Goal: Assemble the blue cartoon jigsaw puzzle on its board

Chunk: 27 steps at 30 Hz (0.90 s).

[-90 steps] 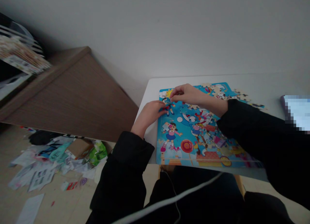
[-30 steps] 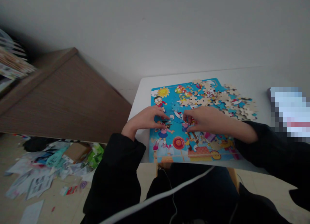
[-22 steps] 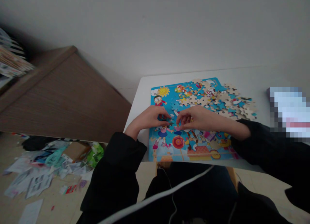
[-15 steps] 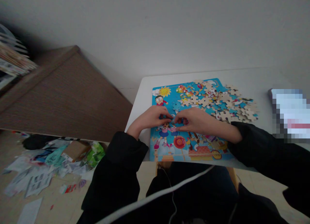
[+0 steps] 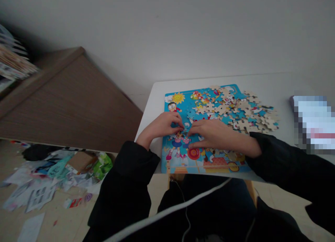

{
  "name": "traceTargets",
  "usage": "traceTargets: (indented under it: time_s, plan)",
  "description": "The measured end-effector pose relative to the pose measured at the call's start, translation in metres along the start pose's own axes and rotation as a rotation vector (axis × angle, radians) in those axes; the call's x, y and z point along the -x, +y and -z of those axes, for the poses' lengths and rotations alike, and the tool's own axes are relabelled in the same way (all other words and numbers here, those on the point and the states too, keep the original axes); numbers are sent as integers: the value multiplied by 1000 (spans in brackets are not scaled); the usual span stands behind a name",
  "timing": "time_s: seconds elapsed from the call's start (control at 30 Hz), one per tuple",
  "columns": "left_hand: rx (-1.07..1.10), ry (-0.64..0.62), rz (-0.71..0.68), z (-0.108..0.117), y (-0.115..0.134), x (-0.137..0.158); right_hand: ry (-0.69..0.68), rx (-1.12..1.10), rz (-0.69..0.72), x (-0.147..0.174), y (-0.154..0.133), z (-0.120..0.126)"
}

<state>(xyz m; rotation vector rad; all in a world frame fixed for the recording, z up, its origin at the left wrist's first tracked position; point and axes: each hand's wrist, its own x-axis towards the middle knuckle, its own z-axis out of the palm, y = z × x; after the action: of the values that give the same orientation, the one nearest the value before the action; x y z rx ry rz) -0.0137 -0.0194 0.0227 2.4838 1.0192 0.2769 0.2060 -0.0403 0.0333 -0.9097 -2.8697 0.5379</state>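
Observation:
A blue cartoon jigsaw puzzle (image 5: pixel 171 121) lies in its tray on the white table, partly filled in on the left side. My left hand (image 5: pixel 164 125) rests over that side with thumb and fingers drawn together in a pinch; what lies between the tips is too small to make out. Facing it, my right hand (image 5: pixel 210 134) has thumb and forefinger apart, with the tips at the edge of a puzzle piece (image 5: pixel 186 141) showing a pink-dressed figure. My right palm and wrist hide part of the picture.
Loose puzzle pieces (image 5: pixel 243 111), many with the plain wooden side up, are heaped over the tray's right part and onto the table (image 5: pixel 277 88). A blurred-out phone (image 5: pixel 314 120) lies at right. A brown cabinet (image 5: pixel 70 102) stands left, with litter (image 5: pixel 62 172) on the floor. A white cable (image 5: pixel 170 217) crosses below.
My right thumb has moved down and away from the forefinger, widening the gap. My left fingertips have shifted slightly left. The heap of pieces is unchanged.

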Motion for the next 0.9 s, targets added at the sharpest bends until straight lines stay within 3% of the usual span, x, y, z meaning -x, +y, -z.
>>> traceTargets:
  time_s: [0.17, 0.37, 0.73, 0.9]
  plan:
    - [49, -1, 64, 11, -2, 10, 115, 33, -55, 3, 16, 19]
    - [100, -143, 185, 18, -7, 20, 71, 57, -89, 5, 20, 29]
    - [173, -154, 61, 17, -3, 17, 31, 16, -90, 4, 18, 27]
    - [302, -226, -13, 19, 3, 17, 36, -14, -80, 3, 21, 27]
